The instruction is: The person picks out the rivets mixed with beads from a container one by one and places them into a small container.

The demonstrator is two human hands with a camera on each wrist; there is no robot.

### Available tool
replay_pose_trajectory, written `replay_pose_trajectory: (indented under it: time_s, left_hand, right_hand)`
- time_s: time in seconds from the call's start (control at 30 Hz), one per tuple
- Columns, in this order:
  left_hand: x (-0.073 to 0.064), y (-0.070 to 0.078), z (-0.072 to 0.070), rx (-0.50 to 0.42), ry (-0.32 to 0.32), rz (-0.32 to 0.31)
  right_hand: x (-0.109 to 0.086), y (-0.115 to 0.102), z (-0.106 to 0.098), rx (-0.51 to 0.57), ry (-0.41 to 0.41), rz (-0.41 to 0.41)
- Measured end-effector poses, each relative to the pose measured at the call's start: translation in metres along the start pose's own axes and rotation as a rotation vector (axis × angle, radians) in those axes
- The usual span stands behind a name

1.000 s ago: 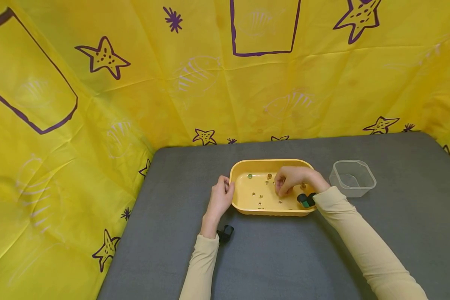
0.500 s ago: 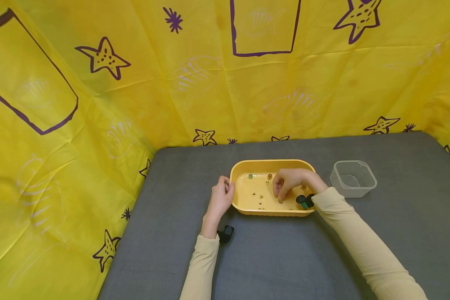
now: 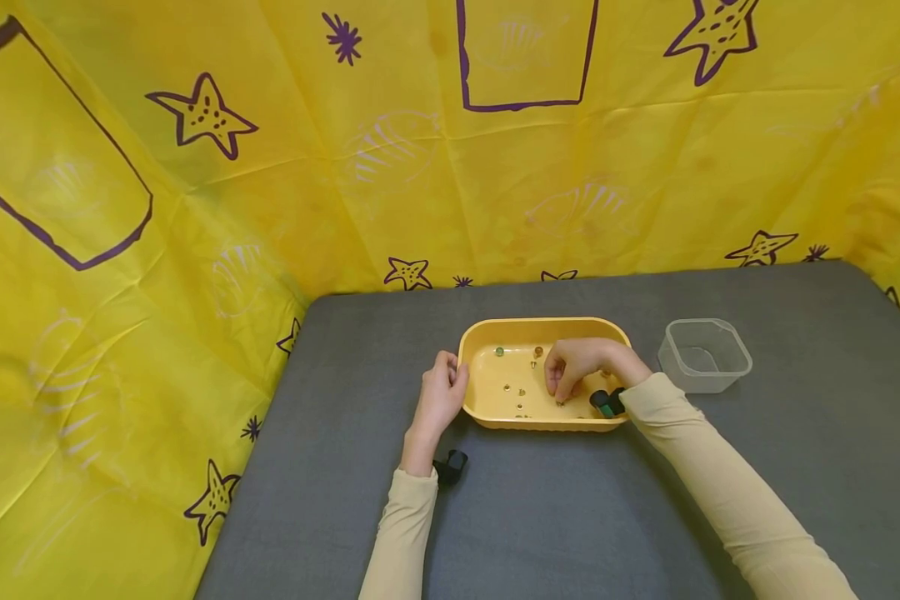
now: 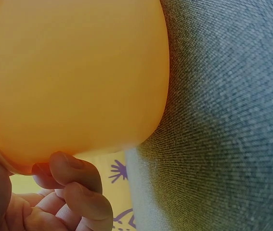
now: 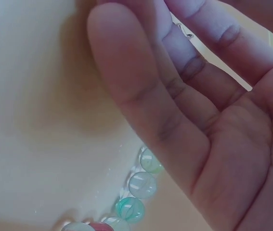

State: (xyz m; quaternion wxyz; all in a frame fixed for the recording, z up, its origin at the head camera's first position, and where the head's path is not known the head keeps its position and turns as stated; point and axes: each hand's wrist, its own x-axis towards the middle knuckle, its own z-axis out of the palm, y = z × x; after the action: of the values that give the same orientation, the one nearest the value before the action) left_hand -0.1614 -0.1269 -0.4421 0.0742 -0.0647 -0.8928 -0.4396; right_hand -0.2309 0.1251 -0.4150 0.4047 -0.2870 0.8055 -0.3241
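Observation:
A yellow plastic tub sits on the grey surface, with small gold-coloured pieces scattered over its floor. My left hand grips the tub's left rim; in the left wrist view its curled fingers press against the outer wall. Inside the tub, my right hand bends down with thumb and forefinger pinched on one small gold-coloured piece at the floor. The right wrist view shows the thumb close against the forefinger, their tips cut off at the top edge.
A clear plastic container stands right of the tub. A green piece and an amber piece lie along the tub's back. Glassy round beads show low in the right wrist view. A yellow patterned cloth hangs behind.
My right hand has shifted slightly left and down within the tub, bringing its fingertips onto a gold-coloured piece. The left hand keeps its hold on the rim, and the tub stays put.

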Motion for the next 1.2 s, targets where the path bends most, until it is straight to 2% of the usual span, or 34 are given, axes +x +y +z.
replay_pose_trajectory:
  time_s: [1.2]
  left_hand:
    - [0.0002,-0.0006,0.0002,0.004,-0.011,-0.027]
  right_hand:
    - [0.0019,-0.0061,0.0058,-0.018,-0.030,0.047]
